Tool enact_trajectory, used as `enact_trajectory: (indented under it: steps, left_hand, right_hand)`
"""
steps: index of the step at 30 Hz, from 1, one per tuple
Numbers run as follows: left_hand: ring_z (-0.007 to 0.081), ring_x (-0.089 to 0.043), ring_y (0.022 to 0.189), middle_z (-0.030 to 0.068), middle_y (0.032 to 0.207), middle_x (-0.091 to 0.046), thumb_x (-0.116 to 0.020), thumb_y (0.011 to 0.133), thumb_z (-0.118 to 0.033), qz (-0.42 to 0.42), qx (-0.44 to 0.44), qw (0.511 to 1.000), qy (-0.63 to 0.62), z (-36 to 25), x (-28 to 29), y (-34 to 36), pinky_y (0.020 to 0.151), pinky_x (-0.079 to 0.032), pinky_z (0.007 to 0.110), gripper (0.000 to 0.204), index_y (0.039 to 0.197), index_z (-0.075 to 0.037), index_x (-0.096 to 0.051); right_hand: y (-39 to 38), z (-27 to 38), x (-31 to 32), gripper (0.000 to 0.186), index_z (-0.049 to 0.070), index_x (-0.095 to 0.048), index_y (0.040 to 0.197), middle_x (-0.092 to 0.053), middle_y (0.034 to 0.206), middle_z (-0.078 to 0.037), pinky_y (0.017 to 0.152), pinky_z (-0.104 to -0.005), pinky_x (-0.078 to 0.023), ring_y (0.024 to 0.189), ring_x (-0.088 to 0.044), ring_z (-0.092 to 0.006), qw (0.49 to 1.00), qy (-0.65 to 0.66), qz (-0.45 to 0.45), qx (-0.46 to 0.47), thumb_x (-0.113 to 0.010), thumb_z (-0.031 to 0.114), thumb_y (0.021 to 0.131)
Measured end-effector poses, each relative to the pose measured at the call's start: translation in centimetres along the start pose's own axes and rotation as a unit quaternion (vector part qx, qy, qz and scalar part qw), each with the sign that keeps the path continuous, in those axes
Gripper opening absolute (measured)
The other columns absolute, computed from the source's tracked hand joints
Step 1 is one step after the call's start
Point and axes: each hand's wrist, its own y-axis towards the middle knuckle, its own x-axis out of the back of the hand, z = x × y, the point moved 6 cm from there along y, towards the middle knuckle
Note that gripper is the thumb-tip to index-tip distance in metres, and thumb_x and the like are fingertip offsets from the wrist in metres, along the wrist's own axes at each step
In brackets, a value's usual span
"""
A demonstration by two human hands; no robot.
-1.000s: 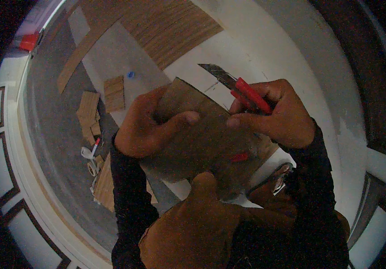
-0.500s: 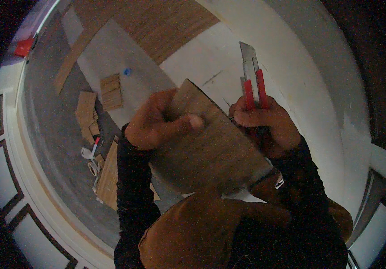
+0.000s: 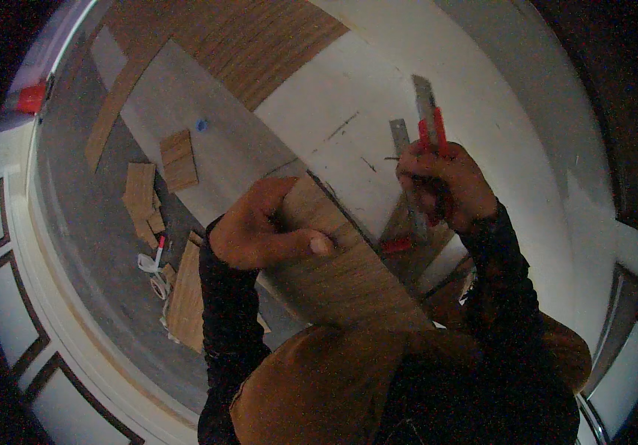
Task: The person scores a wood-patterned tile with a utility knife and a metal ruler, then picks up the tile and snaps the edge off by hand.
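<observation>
My left hand [image 3: 256, 230] is closed on a wood-grain floor plank [image 3: 349, 278], its thumb lying across the top face. The plank slants over my lap, its dark long edge facing right. In my right hand [image 3: 452, 178] is a red snap-off utility knife [image 3: 430, 122], blade out and pointing up and away, apart from the plank. Beside that hand a grey metal strip like a ruler [image 3: 398, 135] shows; its lower part is hidden by my fingers. A small red object [image 3: 397, 245] lies below, its kind unclear.
Laid wood-grain flooring [image 3: 260, 44] covers the far floor. Cut plank pieces [image 3: 178, 159] lie to the left, near a roll of tape [image 3: 159, 287] and a white tool with a red handle [image 3: 157, 256]. A pale wall [image 3: 541, 185] rises on the right.
The knife and my right hand have turned and drawn away from the plank's edge. The plank and my left hand have dropped slightly, uncovering the ruler-like strip and the red object.
</observation>
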Motion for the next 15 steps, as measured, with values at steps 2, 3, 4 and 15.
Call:
enact_trajectory:
  steps: [2, 3, 4, 15]
  left_hand:
    - [0.0142, -0.066, 0.105, 0.0065, 0.112, -0.074, -0.089, 0.083, -0.025, 0.023, -0.01, 1.0, 0.014, -0.3, 0.3, -0.1, 0.094, -0.052, 0.034, 0.053, 0.123, 0.002, -0.067]
    - [0.0141, -0.066, 0.105, 0.0065, 0.112, -0.074, -0.089, 0.083, -0.026, 0.035, -0.016, 0.999, 0.019, -0.4, 0.5, 0.1, 0.094, -0.052, 0.034, 0.052, 0.123, 0.001, -0.067]
    - [0.014, -0.066, 0.105, 0.0065, 0.112, -0.074, -0.089, 0.083, -0.026, 0.048, -0.023, 0.998, 0.024, -0.4, 0.5, 0.1, 0.094, -0.052, 0.034, 0.052, 0.122, 0.001, -0.068]
    - [0.015, -0.067, 0.103, 0.0059, 0.109, -0.075, -0.088, 0.083, -0.03, -0.019, -0.027, 0.999, -0.009, -0.7, 0.2, -2.4, 0.094, -0.052, 0.034, 0.053, 0.121, 0.001, -0.069]
  right_hand:
    - [0.8, -0.4, 0.1, 0.024, 0.007, -0.067, 0.087, -0.06, 0.069, 0.001, 0.049, -0.0273, -0.037, 0.052, -0.048, -0.0074, 0.995, -0.092, 0.034, 0.006, -0.073, 0.029, 0.094]
    - [1.1, -0.7, 0.2, 0.027, 0.006, -0.068, 0.083, -0.06, 0.067, 0.001, 0.051, -0.0278, -0.037, 0.053, -0.048, -0.0075, 0.98, -0.189, 0.062, 0.01, -0.074, 0.031, 0.094]
    - [1.5, -1.3, 0.6, 0.027, 0.006, -0.068, 0.083, -0.06, 0.067, 0.001, 0.051, -0.0278, -0.037, 0.053, -0.048, -0.0075, 0.98, -0.188, 0.063, 0.01, -0.074, 0.031, 0.094]
    - [-0.8, -0.3, -1.4, 0.042, 0.002, -0.064, 0.073, -0.048, 0.058, 0.002, 0.055, -0.0336, -0.036, 0.056, -0.044, -0.0089, 0.875, -0.459, 0.151, 0.018, -0.079, 0.038, 0.091]
